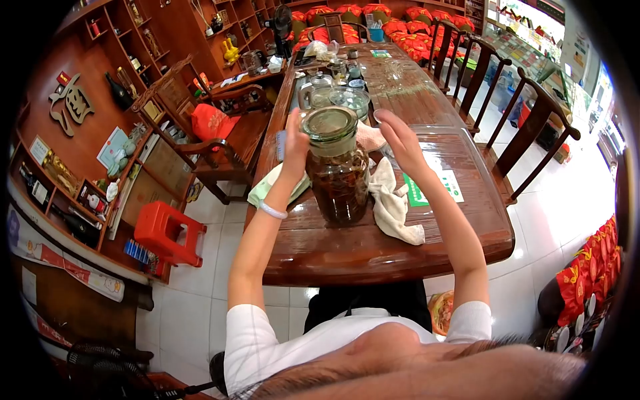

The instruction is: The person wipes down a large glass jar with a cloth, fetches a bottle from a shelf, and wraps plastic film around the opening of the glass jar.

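Note:
A large glass jar (340, 187) with a glass lid (329, 123) stands upright on the wooden table, dark liquid and stringy dark pieces inside. My left hand (297, 145) is at the left of the jar's neck, fingers pointing up; whether it touches the glass I cannot tell. To the right of the jar, apart from it, my right hand (403, 141) is raised with its fingers stretched out and holds nothing. A beige cloth (393, 205) lies against the jar's right side. Behind that is a pinkish cloth (370, 136), and a pale green cloth (270, 187) lies on the left.
Glass teaware (350, 100) and cups stand farther back on the long table (433, 143). A green-and-white leaflet (453, 187) lies at right. Wooden chairs (533, 120) line the right side; an armchair (233, 150) and a red stool (170, 232) are at left.

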Available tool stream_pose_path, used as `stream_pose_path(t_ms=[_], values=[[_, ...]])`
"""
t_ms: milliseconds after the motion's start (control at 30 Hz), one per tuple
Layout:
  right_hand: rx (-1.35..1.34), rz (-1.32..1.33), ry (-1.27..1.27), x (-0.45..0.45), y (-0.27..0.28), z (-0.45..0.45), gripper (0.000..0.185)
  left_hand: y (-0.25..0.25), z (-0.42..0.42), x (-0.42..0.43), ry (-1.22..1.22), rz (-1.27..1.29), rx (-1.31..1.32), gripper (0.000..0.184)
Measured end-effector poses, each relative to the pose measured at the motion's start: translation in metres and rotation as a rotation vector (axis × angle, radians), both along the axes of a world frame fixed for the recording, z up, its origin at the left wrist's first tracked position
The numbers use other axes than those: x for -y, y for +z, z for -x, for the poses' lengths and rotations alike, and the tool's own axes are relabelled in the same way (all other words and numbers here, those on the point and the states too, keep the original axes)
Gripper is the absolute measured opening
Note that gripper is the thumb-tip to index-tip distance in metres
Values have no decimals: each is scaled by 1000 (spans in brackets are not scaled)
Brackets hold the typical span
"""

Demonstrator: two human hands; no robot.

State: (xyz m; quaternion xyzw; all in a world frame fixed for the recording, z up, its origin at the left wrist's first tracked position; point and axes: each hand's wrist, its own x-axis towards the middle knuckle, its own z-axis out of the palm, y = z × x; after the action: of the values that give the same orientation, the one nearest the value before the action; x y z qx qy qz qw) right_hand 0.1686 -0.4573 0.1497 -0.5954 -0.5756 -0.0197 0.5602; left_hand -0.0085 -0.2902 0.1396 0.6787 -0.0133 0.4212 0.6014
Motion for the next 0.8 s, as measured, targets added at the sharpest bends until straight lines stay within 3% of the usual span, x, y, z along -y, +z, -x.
stream_pose_path(t_ms=[67,167,233,367,633,733,800], values=[[258,-80,-13,-24,42,14,39,14,-3,-1,-46,185,120,83],[466,18,31,-60,65,34,49,37,-9,-6,91,37,-28,88],[649,463,7,-69,65,50,61,49,-7,-2,158,11,-168,85],[660,179,-32,-75,46,43,66,50,-14,-3,158,-61,-229,78],[664,197,-85,-69,47,47,59,52,-10,-10,99,-106,-310,63],[799,71,7,-49,40,45,56,49,-3,-25,41,-99,-388,60],[462,-97,-30,-28,17,46,60,45,-2,-36,74,-103,-346,54]])
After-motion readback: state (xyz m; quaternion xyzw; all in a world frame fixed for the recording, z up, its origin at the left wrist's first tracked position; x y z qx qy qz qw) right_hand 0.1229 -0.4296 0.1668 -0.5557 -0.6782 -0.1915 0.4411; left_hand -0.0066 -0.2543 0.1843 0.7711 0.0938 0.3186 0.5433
